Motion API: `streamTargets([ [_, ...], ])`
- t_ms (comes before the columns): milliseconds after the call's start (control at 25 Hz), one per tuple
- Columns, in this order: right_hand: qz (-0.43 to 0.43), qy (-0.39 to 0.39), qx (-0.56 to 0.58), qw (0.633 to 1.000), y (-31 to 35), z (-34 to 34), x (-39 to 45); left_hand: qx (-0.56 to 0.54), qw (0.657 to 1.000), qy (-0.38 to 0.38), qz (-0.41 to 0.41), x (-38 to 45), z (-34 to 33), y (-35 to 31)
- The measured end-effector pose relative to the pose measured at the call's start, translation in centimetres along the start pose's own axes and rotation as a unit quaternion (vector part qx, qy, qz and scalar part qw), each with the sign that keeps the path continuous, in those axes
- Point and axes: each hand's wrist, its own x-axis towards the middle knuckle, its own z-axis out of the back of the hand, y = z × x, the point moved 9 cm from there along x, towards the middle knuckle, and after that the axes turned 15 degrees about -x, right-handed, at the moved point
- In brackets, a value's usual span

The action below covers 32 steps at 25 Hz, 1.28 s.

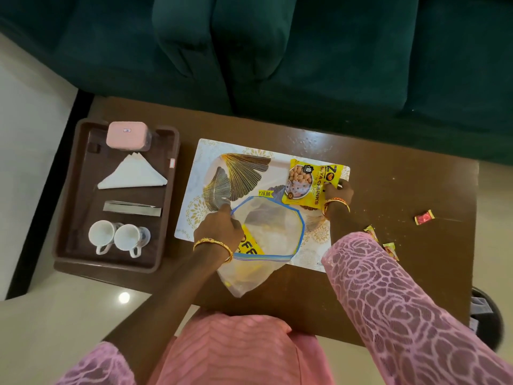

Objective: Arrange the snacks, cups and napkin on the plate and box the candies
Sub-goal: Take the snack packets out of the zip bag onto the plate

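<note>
My left hand [219, 227] grips the left rim of an open clear zip bag [268, 229] with a blue seal, held over the near part of the white plate [244, 173] with gold leaf patterns. My right hand [337, 194] pinches a yellow snack packet [311, 184] that lies on the plate's right end. Three wrapped candies lie on the table to the right: a red one [424, 217] and two [371, 231] [390, 250] beside my right sleeve. On the brown tray [69, 190] at left are a pink box [127, 134], a folded white napkin [133, 173] and two white cups [102, 236] [130, 238].
A silver flat object [132, 208] lies on the tray between napkin and cups. The plate sits on a white placemat [194, 190] on the brown table [402, 168]. Crumbs dot the table's right side. A dark green sofa [277, 51] borders the far edge.
</note>
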Motion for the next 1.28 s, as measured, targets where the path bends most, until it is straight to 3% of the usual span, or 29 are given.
streamTargets([
  [120, 0.03, -0.099, -0.017, 0.995, 2.4, 2.9, -2.4, -0.007, 1.0, -0.002, -0.009, -0.3, 0.4, -0.3],
  [200, 0.093, -0.194, -0.009, 0.976, 5.1, 5.7, -6.3, -0.022, 1.0, -0.004, -0.014, -1.0, 0.7, -0.4],
  [240, 0.142, -0.195, 0.019, 0.97, 6.3, 6.2, -8.7, -0.031, 0.999, -0.003, -0.017, -1.4, 0.9, -0.3],
  [320, 0.249, -0.066, -0.015, 0.966, 7.5, 3.5, -13.9, -0.043, 0.999, 0.001, -0.026, -2.7, 1.3, 0.3],
  [360, 0.274, 0.06, -0.085, 0.956, 6.9, 0.0, -16.4, -0.045, 0.998, 0.002, -0.032, -3.4, 1.6, 0.7],
  [400, 0.274, 0.194, -0.189, 0.923, 5.2, -4.0, -18.8, -0.046, 0.998, 0.003, -0.039, -4.1, 2.0, 1.2],
  [440, 0.267, 0.292, -0.333, 0.856, 2.7, -7.5, -20.8, -0.048, 0.998, 0.0, -0.046, -4.8, 2.5, 1.7],
  [480, 0.257, 0.34, -0.469, 0.773, 0.0, -10.2, -22.2, -0.053, 0.997, -0.006, -0.052, -5.5, 3.1, 2.4],
  [520, 0.243, 0.344, -0.554, 0.718, -2.1, -12.1, -22.7, -0.058, 0.997, -0.013, -0.055, -6.0, 3.7, 3.0],
  [560, 0.223, 0.331, -0.594, 0.698, -3.7, -13.6, -22.8, -0.064, 0.996, -0.017, -0.057, -6.5, 4.1, 3.7],
  [600, 0.189, 0.315, -0.605, 0.706, -5.2, -14.8, -22.6, -0.068, 0.996, -0.02, -0.059, -7.0, 4.5, 4.4],
  [720, 0.086, 0.181, -0.541, 0.817, -7.7, -15.5, -21.5, -0.079, 0.994, -0.029, -0.064, -8.4, 5.2, 6.5],
  [800, 0.071, 0.117, -0.516, 0.846, -8.2, -15.7, -21.4, -0.087, 0.993, -0.052, -0.063, -8.9, 5.7, 7.6],
  [920, 0.094, 0.121, -0.515, 0.843, -8.5, -16.7, -22.1, -0.118, 0.987, -0.083, -0.067, -9.4, 6.6, 8.8],
  [1080, 0.218, 0.183, -0.514, 0.809, -7.3, -18.2, -25.2, -0.172, 0.978, -0.106, -0.053, -9.5, 7.4, 10.3],
  [1280, 0.326, 0.129, -0.533, 0.77, -3.9, -14.7, -32.0, -0.124, 0.982, -0.135, -0.053, -9.1, 7.8, 9.9],
])
